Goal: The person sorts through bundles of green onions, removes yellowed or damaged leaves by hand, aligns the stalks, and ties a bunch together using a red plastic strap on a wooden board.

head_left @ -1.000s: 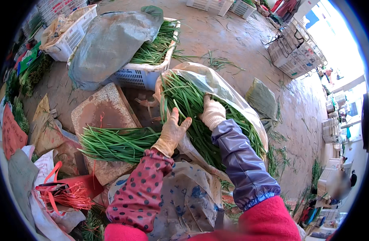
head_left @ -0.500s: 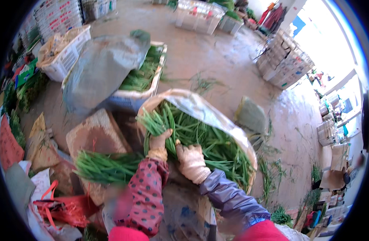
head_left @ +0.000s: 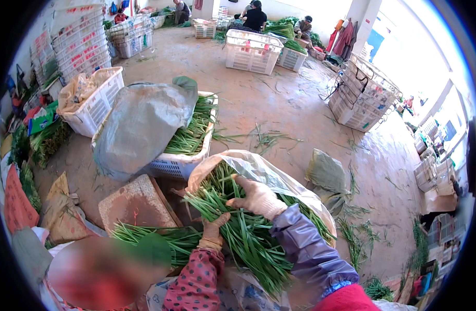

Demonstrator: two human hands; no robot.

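OK so your right hand (head_left: pixel 257 198) is on top of the long green stalks (head_left: pixel 256 249), thumb and index finger spread well apart, palm down. Your left hand (head_left: pixel 213 229) is just below it, against the same stalks with the thumb up. Can't tell if that hand is actually pinching any, since the leaves and your glove hide the fingers. The stalks are right in front of you, partly in the open pale plastic bag (head_left: pixel 271 173) and trailing down toward you. You've got 2 gloves on, plus a spotted red sleeve (head_left: pixel 196 280) on the left and a purple-grey sleeve (head_left: pixel 313 249) on the right.

Just left of your left hand there's another green bundle (head_left: pixel 183 242), near a worn, stained box (head_left: pixel 139 205). Past the bag is a white crate (head_left: pixel 175 168) of greens, partly under a grey sheet (head_left: pixel 144 122). Lower left is blurred out.
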